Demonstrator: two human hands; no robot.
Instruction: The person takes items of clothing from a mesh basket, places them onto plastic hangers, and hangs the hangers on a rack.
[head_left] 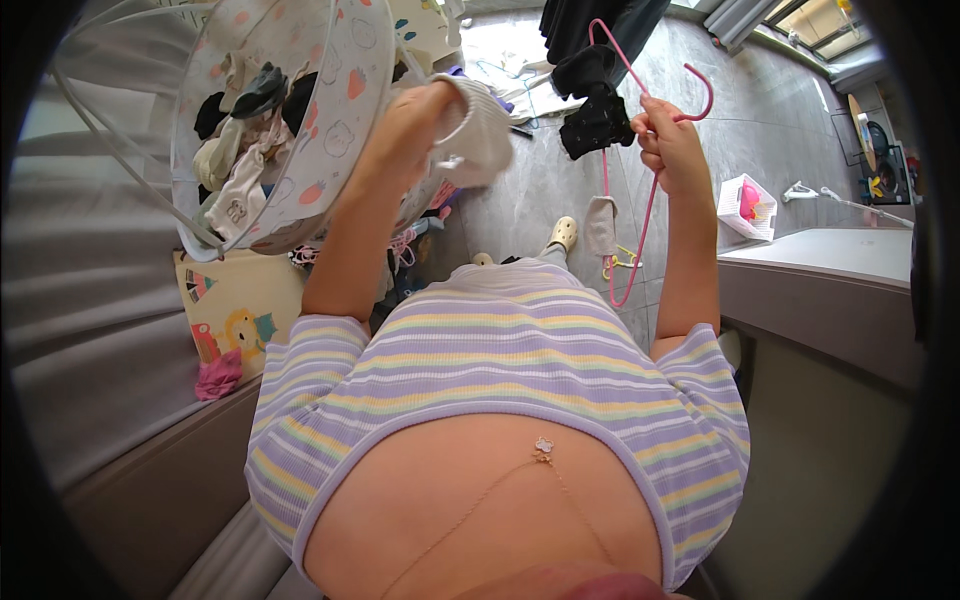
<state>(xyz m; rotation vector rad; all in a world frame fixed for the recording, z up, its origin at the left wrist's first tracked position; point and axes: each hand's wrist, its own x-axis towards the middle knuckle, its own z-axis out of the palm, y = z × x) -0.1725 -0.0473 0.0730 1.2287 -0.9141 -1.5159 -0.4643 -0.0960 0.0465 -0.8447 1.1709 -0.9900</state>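
My left hand (398, 135) is raised beside the hamper, fingers closed on a pale ribbed sock (482, 135) that is slightly smeared by motion. On the right, my right hand (672, 145) grips a pink clothes hanger (710, 98) near its hook, holding it sideways in the air. Black socks (597, 125) are bunched on the hanger just left of that hand. Lower on the same hanger hangs a light grey sock (601, 225). The sock in my left hand is apart from the hanger.
A white mesh hamper (355, 60) with a strawberry print stands at the left, socks (240, 140) heaped inside. A yellow hanger (625, 262) shows beyond the pink one. At the right are a white plastic basket (762, 222) and a white-topped cabinet (830, 248). A pink cloth (220, 375) lies lower left.
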